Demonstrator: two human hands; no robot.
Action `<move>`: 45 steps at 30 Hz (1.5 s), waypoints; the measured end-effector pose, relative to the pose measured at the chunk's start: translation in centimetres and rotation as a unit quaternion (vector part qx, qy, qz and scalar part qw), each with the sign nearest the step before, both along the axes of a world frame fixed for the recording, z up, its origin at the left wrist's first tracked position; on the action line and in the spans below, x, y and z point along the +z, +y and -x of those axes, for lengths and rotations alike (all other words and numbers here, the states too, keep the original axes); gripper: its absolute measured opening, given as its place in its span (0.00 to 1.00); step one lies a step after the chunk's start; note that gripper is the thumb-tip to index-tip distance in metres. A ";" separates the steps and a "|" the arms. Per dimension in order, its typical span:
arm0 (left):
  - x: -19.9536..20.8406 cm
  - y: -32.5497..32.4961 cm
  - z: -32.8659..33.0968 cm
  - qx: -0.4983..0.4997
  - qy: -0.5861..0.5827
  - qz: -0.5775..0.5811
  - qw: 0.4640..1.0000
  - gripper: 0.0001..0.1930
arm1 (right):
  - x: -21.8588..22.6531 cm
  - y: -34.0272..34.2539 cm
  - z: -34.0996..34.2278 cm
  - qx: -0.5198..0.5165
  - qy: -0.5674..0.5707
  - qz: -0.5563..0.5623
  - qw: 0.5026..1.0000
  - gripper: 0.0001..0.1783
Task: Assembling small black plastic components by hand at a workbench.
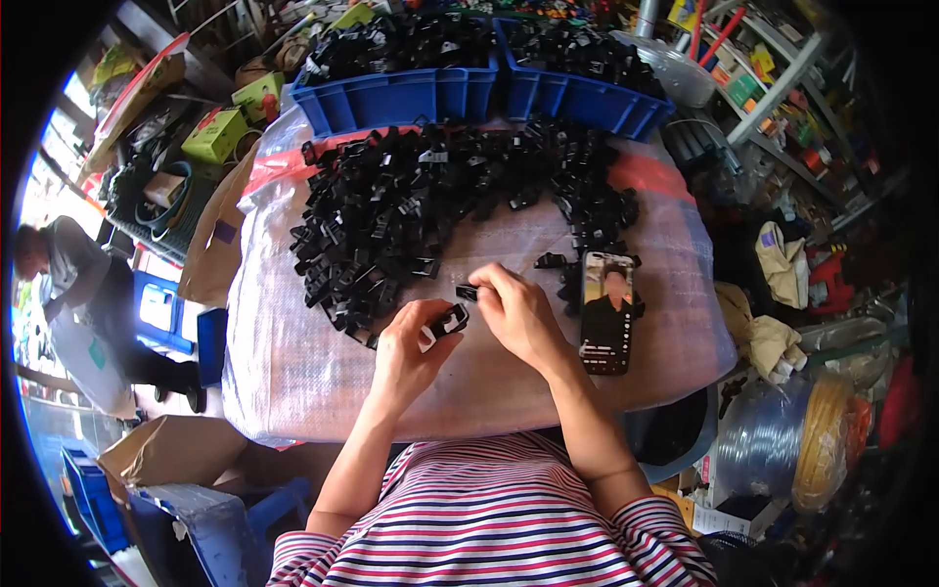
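Between the thumb and fingers of my left hand (409, 344) is a black plastic clip-like part (451, 321) with an opening in its middle. My right hand (514, 308) pinches a smaller black plastic piece (467, 292), held just above and to the right of the first; the two look apart. Both hands are over the woven sack surface (489, 382), in front of a curved heap of small black plastic parts (391, 205). To the right of my right hand, a smartphone (606, 328) lies with its screen lit, showing a person.
Two blue crates (401, 98) (587, 103) full of similar black parts stand along the far edge. At the left, another person (73, 293) bends near a blue stool-like object (161, 311). Rolls of clear and yellow tubing (773, 445) lie at the right; metal racks (782, 88) rise behind.
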State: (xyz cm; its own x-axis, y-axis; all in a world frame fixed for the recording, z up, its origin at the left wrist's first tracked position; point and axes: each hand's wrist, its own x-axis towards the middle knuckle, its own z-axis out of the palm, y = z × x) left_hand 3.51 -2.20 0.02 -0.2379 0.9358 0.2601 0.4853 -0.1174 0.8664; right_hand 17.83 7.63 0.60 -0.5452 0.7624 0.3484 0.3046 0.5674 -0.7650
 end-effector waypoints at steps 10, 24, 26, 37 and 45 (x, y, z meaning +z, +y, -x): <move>-0.1 0.0 0.1 0.027 -0.028 0.021 0.999 0.17 | -1.2 -2.4 -2.1 0.009 -0.083 -0.075 0.994 0.14; -0.3 -0.2 -0.6 0.004 -0.085 0.033 0.996 0.29 | 1.4 -4.6 -0.9 0.035 0.086 0.014 0.996 0.16; -0.3 -0.1 -0.6 -0.034 -0.134 0.030 0.990 0.30 | 0.6 -4.4 -0.4 0.020 0.079 -0.037 0.996 0.16; -1.2 -0.3 -0.4 -0.107 -0.495 0.067 0.859 0.15 | 0.7 -3.8 -0.9 -0.009 0.077 -0.049 0.996 0.14; -1.1 -0.5 -0.5 -0.098 -0.515 0.039 0.851 0.14 | 0.5 -3.9 -0.7 -0.014 0.093 -0.011 0.996 0.14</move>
State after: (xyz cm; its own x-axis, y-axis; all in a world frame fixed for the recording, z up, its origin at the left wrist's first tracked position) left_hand 4.04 -2.70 -1.05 -0.1401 0.9886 -0.0560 -0.5582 -0.0321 0.8291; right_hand 18.53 3.76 1.09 -0.4492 0.7674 0.4575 0.1751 0.5778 -0.7972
